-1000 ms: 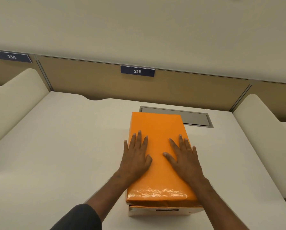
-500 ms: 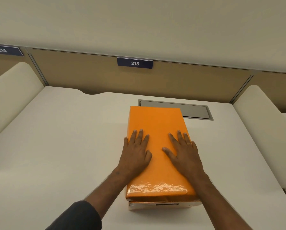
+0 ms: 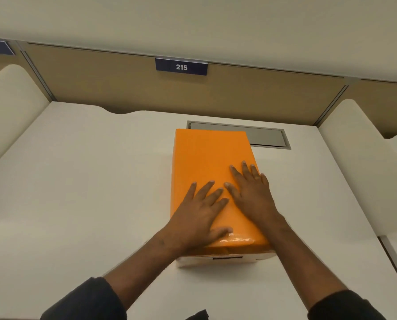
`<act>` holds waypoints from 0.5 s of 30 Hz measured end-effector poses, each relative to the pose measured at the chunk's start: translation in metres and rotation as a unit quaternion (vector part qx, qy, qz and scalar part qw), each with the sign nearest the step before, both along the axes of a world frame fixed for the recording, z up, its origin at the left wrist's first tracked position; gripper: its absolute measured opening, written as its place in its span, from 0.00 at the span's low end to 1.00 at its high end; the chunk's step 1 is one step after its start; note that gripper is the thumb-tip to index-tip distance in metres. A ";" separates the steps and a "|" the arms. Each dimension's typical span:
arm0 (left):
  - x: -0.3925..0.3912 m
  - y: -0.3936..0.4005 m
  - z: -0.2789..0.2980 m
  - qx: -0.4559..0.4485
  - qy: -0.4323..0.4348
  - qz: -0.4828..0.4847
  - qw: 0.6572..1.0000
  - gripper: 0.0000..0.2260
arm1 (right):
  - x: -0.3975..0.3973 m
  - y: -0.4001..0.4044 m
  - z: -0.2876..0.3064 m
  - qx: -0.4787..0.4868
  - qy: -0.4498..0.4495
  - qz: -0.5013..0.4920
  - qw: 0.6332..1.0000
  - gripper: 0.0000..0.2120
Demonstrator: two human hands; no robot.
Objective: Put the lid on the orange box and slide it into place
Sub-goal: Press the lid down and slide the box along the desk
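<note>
The orange lid (image 3: 210,155) lies flat on top of the box, covering it fully. Only the pale front wall of the box (image 3: 225,259) shows below the lid's near edge. My left hand (image 3: 198,218) rests palm down on the lid's near left part, fingers spread and angled to the right. My right hand (image 3: 253,192) lies flat on the lid's right half, fingers apart, its thumb close to the left hand's fingertips. Neither hand grips anything. The box's far end overlaps the near left corner of a grey hatch (image 3: 265,137).
The box stands on a white desk (image 3: 89,181) with padded cream dividers at the left (image 3: 10,107) and the right (image 3: 359,162). A tan back panel carries a dark plate reading 215 (image 3: 181,66). A dark object peeks in at the bottom edge (image 3: 198,316).
My left hand has slid back toward the lid's near edge and turned rightward. The right hand stays on the lid's right half. The box sits slightly farther from me, now overlapping the hatch.
</note>
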State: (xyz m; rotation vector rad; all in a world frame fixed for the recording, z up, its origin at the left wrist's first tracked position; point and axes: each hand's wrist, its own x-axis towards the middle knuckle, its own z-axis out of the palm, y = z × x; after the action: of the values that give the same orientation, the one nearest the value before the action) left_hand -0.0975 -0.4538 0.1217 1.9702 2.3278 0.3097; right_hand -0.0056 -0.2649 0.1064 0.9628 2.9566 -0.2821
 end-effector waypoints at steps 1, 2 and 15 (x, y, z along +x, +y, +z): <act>0.013 -0.007 -0.002 0.001 0.019 -0.029 0.999 0.38 | -0.001 -0.001 0.002 0.002 -0.007 0.005 1.000 0.32; 0.023 -0.014 -0.006 -0.006 0.037 -0.049 0.998 0.42 | -0.002 -0.003 0.004 0.006 -0.011 0.012 1.000 0.31; 0.042 -0.030 -0.031 -0.028 0.082 -0.036 0.996 0.47 | 0.004 -0.024 -0.003 -0.003 -0.010 0.058 0.998 0.32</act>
State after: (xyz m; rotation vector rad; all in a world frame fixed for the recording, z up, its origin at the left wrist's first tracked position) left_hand -0.0551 -0.4841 0.0902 2.1215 2.3233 0.0780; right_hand -0.0012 -0.2886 0.1038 0.7838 2.9777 -0.2776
